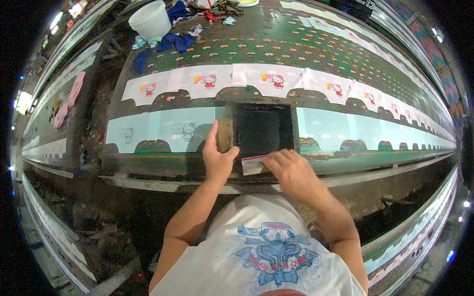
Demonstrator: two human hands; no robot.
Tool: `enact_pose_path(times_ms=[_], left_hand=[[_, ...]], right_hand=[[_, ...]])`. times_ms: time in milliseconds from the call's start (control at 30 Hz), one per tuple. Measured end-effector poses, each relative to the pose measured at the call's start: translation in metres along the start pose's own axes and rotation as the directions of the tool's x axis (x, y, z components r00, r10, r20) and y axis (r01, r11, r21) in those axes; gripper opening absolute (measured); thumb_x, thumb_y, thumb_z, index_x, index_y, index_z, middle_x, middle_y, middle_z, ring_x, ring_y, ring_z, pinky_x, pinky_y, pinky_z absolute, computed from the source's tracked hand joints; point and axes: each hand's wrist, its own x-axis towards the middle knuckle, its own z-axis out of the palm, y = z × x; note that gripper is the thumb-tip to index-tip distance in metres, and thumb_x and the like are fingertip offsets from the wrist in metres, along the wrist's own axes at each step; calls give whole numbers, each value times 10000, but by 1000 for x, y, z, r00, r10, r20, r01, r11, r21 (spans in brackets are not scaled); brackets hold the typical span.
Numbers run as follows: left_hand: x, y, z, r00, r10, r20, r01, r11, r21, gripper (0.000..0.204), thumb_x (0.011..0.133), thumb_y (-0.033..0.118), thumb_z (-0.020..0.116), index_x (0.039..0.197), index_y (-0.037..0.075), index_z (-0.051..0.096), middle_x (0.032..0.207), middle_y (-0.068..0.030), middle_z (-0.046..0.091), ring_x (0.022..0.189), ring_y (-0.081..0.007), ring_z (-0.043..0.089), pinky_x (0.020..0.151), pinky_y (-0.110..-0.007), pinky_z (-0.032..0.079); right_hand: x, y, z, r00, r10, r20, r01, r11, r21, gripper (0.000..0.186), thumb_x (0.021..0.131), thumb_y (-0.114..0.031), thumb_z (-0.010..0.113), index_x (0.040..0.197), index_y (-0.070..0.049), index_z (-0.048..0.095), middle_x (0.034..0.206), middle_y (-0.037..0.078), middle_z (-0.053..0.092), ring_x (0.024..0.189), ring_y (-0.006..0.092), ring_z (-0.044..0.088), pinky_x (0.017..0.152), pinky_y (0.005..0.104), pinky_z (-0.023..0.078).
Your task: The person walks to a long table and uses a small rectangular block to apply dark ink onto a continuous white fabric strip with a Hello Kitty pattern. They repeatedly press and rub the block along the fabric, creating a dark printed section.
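A printing screen with a dark mesh and a brown left side lies on the long green table, across a row of pale blue cloth pieces. My left hand rests against its near left corner, index finger stretched along the left side and thumb apart. At the near side of the screen, my right hand is closed on a squeegee with a pale face and a red upper edge. Left of the screen, a blue cloth piece carries a black outline of a cartoon cat.
Behind runs a row of white cloth pieces with coloured cat prints. A white bucket and blue rags sit at the far left. More blue pieces extend right. The table's near edge lies just before me.
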Motion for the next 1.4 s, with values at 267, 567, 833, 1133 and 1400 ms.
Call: enact_pose_path(times_ms=[267, 567, 833, 1133, 1400], left_hand=[[14, -2, -17, 992, 33, 118, -17, 990, -140, 838, 961, -98, 705, 1741, -50, 402, 1628, -213, 613, 1454, -260, 638, 1235, -396, 493], [14, 2, -20, 991, -20, 134, 40, 988, -150, 851, 949, -101, 726, 1736, -38, 410, 1661, -192, 578, 1486, -257, 607, 1275, -414, 460], [11, -2, -16, 992, -29, 121, 59, 966, -253, 846, 975, -123, 709, 1751, -37, 384, 1640, -190, 596, 1458, -245, 622, 1261, -398, 471], [2, -10, -7, 996, 56, 76, -53, 998, -35, 972, 891, -77, 801, 1755, -41, 358, 1657, -204, 559, 1498, -269, 583, 1261, -403, 463], [-15, 2, 29, 980, 194, -36, -190, 978, 86, 1043, 780, -150, 669, 1766, -36, 350, 1747, -209, 483, 1610, -310, 496, 1348, -425, 366]], right_hand=[[82, 84, -6, 994, 69, -81, -67, 997, 25, 451, 834, 66, 659, 1255, -39, 784, 1219, 201, 793, 1176, 435, 744, 1054, 529, 605], [80, 72, 8, 987, 114, -114, -114, 993, 6, 521, 893, 54, 657, 1377, -88, 791, 1201, 168, 782, 1147, 413, 723, 1026, 512, 587], [20, -6, 17, 985, 128, -113, -129, 992, -4, 509, 841, -3, 736, 1336, -101, 797, 1233, 113, 762, 1120, 340, 714, 999, 472, 561], [-22, -25, 31, 968, 168, -188, -136, 975, 175, 436, 919, -169, 868, 1342, -102, 786, 1300, 122, 743, 1208, 372, 705, 1045, 503, 567], [-97, -1, 42, 631, 633, -448, -376, 755, 537, 246, 968, 3, 824, 1213, -20, 807, 1226, 198, 790, 1184, 407, 763, 1031, 509, 619]])
